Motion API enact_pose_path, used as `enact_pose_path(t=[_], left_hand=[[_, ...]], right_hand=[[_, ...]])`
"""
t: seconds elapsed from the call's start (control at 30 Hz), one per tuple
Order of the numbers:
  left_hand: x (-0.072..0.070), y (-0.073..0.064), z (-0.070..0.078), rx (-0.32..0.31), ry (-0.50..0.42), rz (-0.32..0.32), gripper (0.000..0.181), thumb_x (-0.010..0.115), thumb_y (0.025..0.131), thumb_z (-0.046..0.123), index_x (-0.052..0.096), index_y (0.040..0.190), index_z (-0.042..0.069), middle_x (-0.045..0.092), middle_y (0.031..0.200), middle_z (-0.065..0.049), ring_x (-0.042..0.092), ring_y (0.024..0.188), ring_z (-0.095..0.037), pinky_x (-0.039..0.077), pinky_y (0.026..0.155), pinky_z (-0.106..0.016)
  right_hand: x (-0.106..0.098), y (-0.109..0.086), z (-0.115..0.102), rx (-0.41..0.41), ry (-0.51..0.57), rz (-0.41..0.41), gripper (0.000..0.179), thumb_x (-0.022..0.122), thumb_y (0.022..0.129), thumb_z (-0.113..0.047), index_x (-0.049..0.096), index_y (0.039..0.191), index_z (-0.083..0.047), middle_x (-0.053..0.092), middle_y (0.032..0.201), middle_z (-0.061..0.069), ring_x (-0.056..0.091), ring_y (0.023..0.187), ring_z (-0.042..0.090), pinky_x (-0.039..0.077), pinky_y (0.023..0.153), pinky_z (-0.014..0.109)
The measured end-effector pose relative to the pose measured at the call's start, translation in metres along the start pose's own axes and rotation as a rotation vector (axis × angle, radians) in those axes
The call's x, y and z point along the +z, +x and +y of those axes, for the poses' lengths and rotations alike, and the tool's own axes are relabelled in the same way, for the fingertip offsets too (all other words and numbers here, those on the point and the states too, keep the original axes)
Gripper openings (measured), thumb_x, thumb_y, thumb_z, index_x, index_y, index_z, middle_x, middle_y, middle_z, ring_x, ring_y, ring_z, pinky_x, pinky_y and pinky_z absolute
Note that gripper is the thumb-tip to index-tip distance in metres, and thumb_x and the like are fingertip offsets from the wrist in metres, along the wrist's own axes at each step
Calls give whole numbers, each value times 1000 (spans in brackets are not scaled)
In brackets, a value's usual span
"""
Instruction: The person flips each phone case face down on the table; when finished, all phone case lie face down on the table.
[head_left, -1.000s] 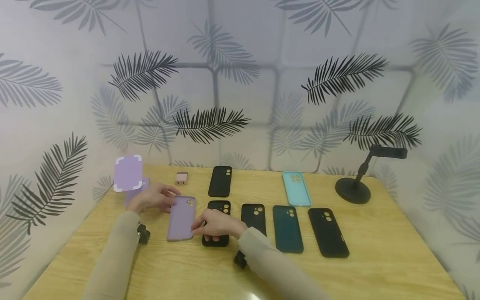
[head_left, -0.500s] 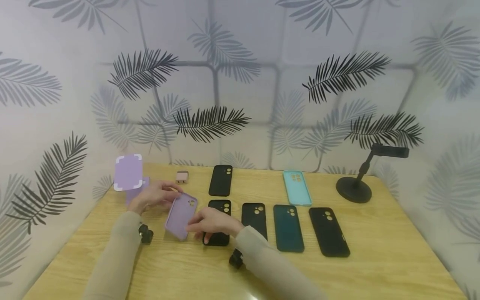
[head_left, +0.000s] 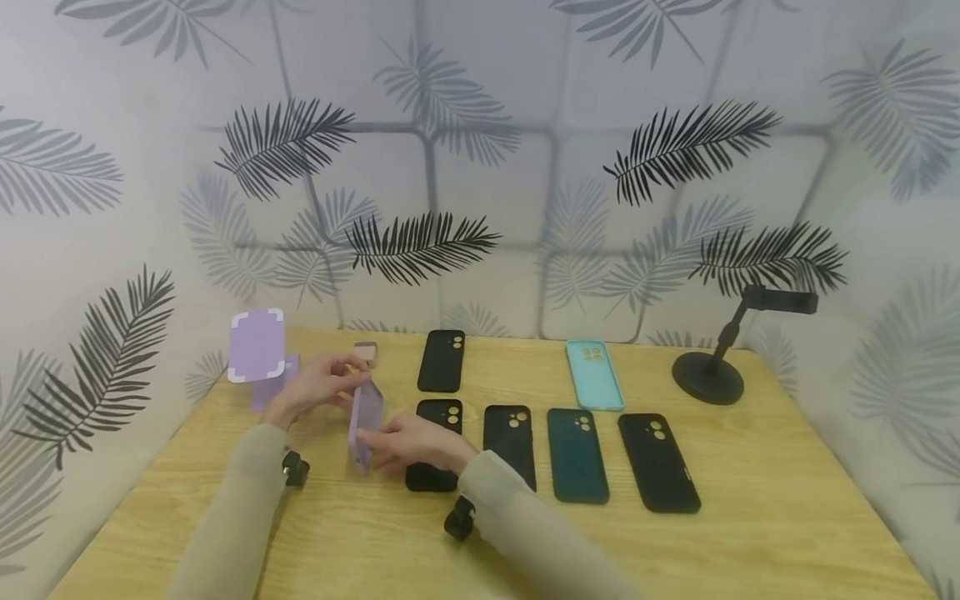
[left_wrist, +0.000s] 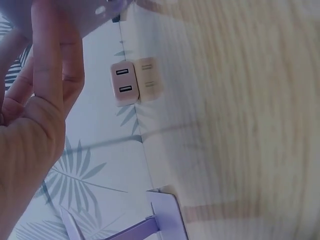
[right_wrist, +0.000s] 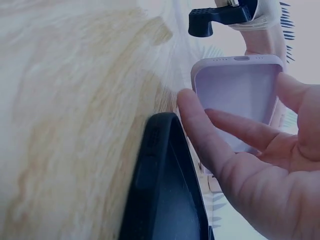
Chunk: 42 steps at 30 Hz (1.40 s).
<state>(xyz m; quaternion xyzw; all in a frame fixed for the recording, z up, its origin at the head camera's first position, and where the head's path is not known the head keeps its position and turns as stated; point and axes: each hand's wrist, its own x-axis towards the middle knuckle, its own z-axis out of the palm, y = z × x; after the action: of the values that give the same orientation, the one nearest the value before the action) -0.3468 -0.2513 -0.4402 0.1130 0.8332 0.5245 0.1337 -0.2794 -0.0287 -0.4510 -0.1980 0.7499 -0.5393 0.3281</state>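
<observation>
A lilac phone case (head_left: 366,414) is tilted up steeply onto its edge between the two hands, its hollow inside facing right. My left hand (head_left: 318,387) pinches its far end; in the left wrist view only a corner of the case (left_wrist: 95,12) shows above the fingers. At the near end, my right hand (head_left: 420,442) holds the case, thumb at one side edge and fingers spread across toward the other, as the right wrist view shows. Close beneath the right hand lies a black phone case (head_left: 433,477), partly covered by it.
Farther right lie a black case (head_left: 510,446), a dark teal case (head_left: 577,457) and another black case (head_left: 658,462). Behind are a black case (head_left: 441,361), a light blue case (head_left: 595,375), a pink charger plug (head_left: 365,352), a lilac stand (head_left: 257,346) and a black stand (head_left: 707,377).
The lilac case has gone from lying flat to standing steeply on edge, turned up by both hands. My right hand has shifted slightly left with it. The other cases have stayed put.
</observation>
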Motion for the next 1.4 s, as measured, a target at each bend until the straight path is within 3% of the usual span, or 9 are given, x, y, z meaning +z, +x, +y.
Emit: enact_pose_path(t=[0.17, 0.4, 0.63, 0.8, 0.93, 1.1, 1.27, 1.4], left_hand=[[1, 2, 2, 25, 18, 11, 33, 62, 98, 23, 56, 118, -2, 57, 102, -17, 65, 84, -23, 61, 77, -47], [4, 2, 5, 45, -14, -3, 32, 66, 95, 20, 55, 115, -3, 56, 97, -15, 66, 82, -22, 60, 78, -51], [8, 3, 1, 59, -38, -68, 47, 64, 97, 23, 50, 135, 1, 58, 111, -24, 67, 92, -27, 60, 78, -49], [10, 1, -1, 14, -10, -99, 58, 68, 94, 21, 45, 145, 9, 55, 116, -25, 66, 95, -29, 61, 79, -46], [8, -2, -5, -24, 31, -133, 59, 70, 92, 16, 45, 145, 9, 51, 122, -29, 67, 91, -28, 61, 79, -44], [7, -2, -4, -92, 64, -183, 63, 70, 91, 11, 41, 146, 5, 47, 126, -33, 67, 88, -27, 61, 79, -42], [7, -2, -1, -138, 79, -193, 59, 71, 90, 10, 44, 142, 4, 52, 123, -29, 66, 89, -24, 61, 78, -39], [7, -3, -2, -166, 101, -206, 54, 71, 90, 12, 45, 136, 0, 55, 122, -24, 66, 87, -21, 61, 75, -36]], right_hand=[[-1, 2, 1, -24, 16, -8, 51, 54, 100, -43, 66, 123, 1, 69, 120, 16, 67, 110, 28, 59, 86, 40], [-1, 3, 7, -86, 22, 2, 40, 60, 99, -34, 69, 120, -1, 71, 114, 8, 69, 104, 22, 60, 84, 36], [-4, -2, 10, -186, 141, 30, 44, 61, 98, -17, 53, 138, 0, 70, 116, 16, 72, 93, 27, 61, 81, 41], [-4, -6, 10, -190, 155, 108, 45, 65, 94, -8, 55, 137, 0, 69, 118, 17, 73, 90, 23, 61, 79, 38], [-4, -8, 10, -175, 131, 142, 43, 68, 91, -4, 58, 133, 2, 71, 114, 17, 72, 88, 21, 61, 78, 37], [-5, -9, 10, -165, 148, 151, 53, 68, 89, 1, 51, 140, 1, 71, 113, 19, 72, 88, 22, 62, 77, 37], [-1, -9, 10, -151, 139, 161, 53, 68, 89, 2, 51, 140, 1, 68, 120, 17, 73, 89, 23, 62, 76, 36], [4, -10, 12, -119, 107, 173, 42, 69, 88, 3, 59, 129, 2, 71, 110, 15, 74, 82, 25, 62, 72, 34]])
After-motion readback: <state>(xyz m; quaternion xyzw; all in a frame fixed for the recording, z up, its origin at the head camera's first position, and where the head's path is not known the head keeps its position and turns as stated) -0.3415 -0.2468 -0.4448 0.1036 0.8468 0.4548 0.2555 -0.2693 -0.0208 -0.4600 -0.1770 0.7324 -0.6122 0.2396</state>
